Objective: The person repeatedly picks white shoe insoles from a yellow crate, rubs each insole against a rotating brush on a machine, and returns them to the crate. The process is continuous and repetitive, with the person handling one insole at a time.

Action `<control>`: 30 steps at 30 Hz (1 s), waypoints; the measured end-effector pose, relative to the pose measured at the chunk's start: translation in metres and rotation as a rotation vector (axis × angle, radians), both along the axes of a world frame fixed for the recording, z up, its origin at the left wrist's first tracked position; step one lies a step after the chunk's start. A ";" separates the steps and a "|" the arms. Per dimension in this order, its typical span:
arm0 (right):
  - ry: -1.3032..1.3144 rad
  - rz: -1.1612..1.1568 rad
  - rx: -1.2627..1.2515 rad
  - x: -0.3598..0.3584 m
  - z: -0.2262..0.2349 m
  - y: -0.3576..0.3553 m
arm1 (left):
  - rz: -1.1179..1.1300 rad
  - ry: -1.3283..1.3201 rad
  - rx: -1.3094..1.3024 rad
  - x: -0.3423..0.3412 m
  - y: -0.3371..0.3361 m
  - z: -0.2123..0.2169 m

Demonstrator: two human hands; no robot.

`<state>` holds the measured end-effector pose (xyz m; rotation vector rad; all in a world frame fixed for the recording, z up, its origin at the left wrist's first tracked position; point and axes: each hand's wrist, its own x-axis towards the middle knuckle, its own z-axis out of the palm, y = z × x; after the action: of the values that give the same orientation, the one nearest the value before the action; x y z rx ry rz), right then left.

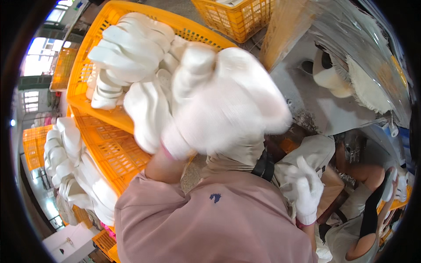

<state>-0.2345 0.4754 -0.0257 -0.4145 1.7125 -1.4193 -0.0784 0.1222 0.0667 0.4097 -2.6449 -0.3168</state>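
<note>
My left hand [210, 116], in a white knit glove and smeared by motion, reaches up in front of the yellow crate. It grips a white shoe sole [245, 65], whose broad end sticks out past the fingers to the right. Close beside that hand, stacked white soles [131, 48] fill the yellow plastic crate [98, 44], and one more sole [147, 109] leans at the crate's near edge. Down by my right thigh, my right hand [307, 188], also gloved in white, has its fingers apart and loosely bent, with nothing in them.
A grey machine table [294, 87] with a round hole stands at the right, under clear plastic sheeting [351, 26]. Another yellow crate [239, 19] stands at the back. More soles [87, 175] are heaped at the lower left. A co-worker's bent arm [368, 175] is close on the right.
</note>
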 end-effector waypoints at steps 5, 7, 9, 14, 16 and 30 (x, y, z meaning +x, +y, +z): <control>-0.361 -0.080 -0.012 0.001 0.026 -0.022 | -0.722 0.151 0.195 -0.034 0.139 -0.045; 0.024 -0.262 0.140 0.004 0.035 -0.016 | -0.620 0.289 0.642 -0.051 0.144 -0.098; 0.134 -0.432 0.140 0.005 0.039 -0.011 | -0.361 0.316 0.913 -0.081 0.135 -0.145; 0.378 -0.342 0.225 -0.003 0.043 -0.006 | 0.028 0.167 2.322 -0.177 0.143 -0.173; 0.409 -0.574 0.259 -0.015 0.043 -0.014 | -0.065 0.359 2.308 -0.215 0.150 -0.162; 0.912 -0.235 0.199 -0.206 -0.018 -0.137 | 0.023 -0.219 1.174 -0.223 0.004 -0.182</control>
<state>-0.4403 0.3386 -0.0437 -0.8574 2.6752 -1.2737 -0.3017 0.1261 -0.1150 0.8369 -2.3480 -1.9002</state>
